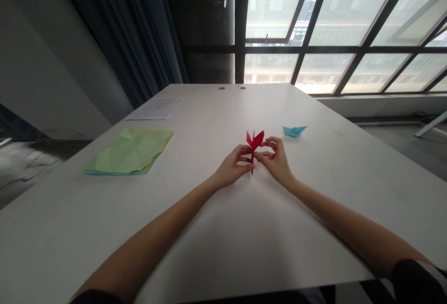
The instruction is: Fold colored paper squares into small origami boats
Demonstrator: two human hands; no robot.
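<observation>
A red folded paper piece (pixel 256 141) stands upright between my hands near the middle of the table, its flaps spread at the top and a narrow stem pointing down. My left hand (pixel 233 166) pinches the stem from the left, thumb and fingers closed on it. From the right, my right hand (pixel 275 159) grips the piece just below the flaps with thumb and fingertips. Beyond my right hand sits a small blue folded paper boat (pixel 294 131).
On the left of the white table (pixel 209 113) lies a stack of creased paper sheets (pixel 129 152), green on top, with yellow and blue edges showing. Behind it is a printed white sheet (pixel 155 109). Windows and a dark curtain (pixel 129 24) stand past the table.
</observation>
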